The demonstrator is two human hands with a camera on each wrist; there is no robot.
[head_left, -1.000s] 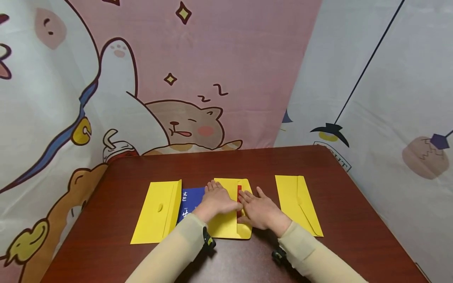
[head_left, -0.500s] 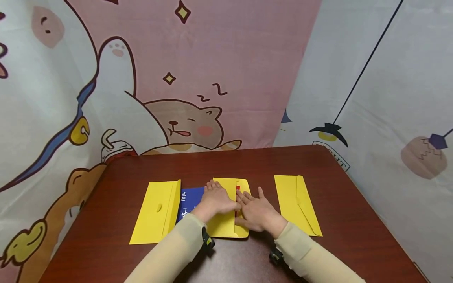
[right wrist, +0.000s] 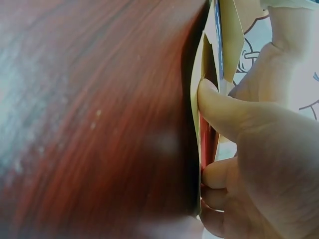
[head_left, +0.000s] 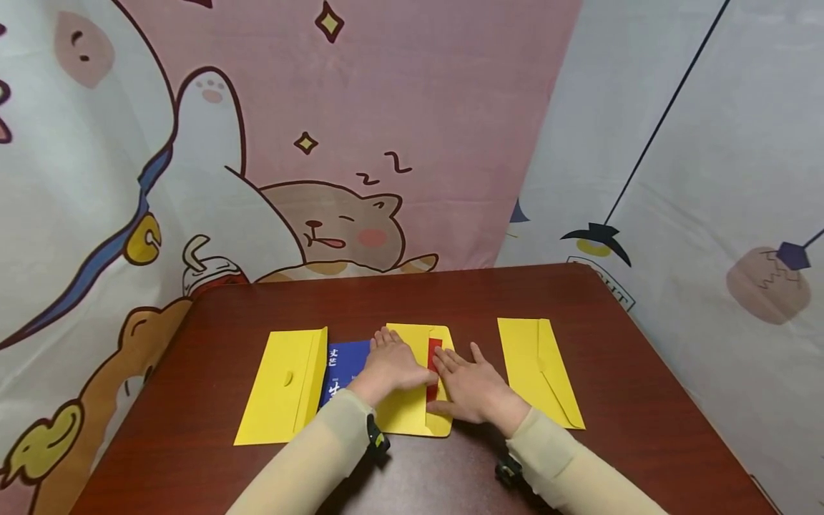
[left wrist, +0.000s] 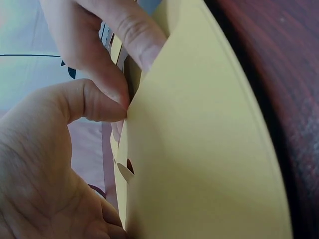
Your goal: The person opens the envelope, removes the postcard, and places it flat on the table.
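Observation:
In the head view a yellow envelope (head_left: 402, 418) lies on the table with its flap side open to the right. My left hand (head_left: 391, 363) rests across it, fingers straight and pointing away, thumb toward the opening. A strip of a red card-like piece (head_left: 435, 350) shows at the mouth; the rest is hidden inside the envelope. My right hand (head_left: 473, 386) touches the red piece and the flap with straight fingertips. In the right wrist view the thumb (right wrist: 219, 107) lies against the flap. The left wrist view shows the left thumb (left wrist: 99, 102) at the envelope's edge.
A second yellow envelope (head_left: 277, 386) lies at the left, with a blue printed piece (head_left: 346, 361) beside its flap, partly under my left arm. A third yellow envelope (head_left: 541, 372) lies to the right. The brown table (head_left: 450, 472) meets a cartoon-printed cloth (head_left: 438, 143) behind.
Half a second ago my right hand was slightly farther left, covering more of the red piece. It has drawn back to the right, and more red shows. My left hand has stayed in place.

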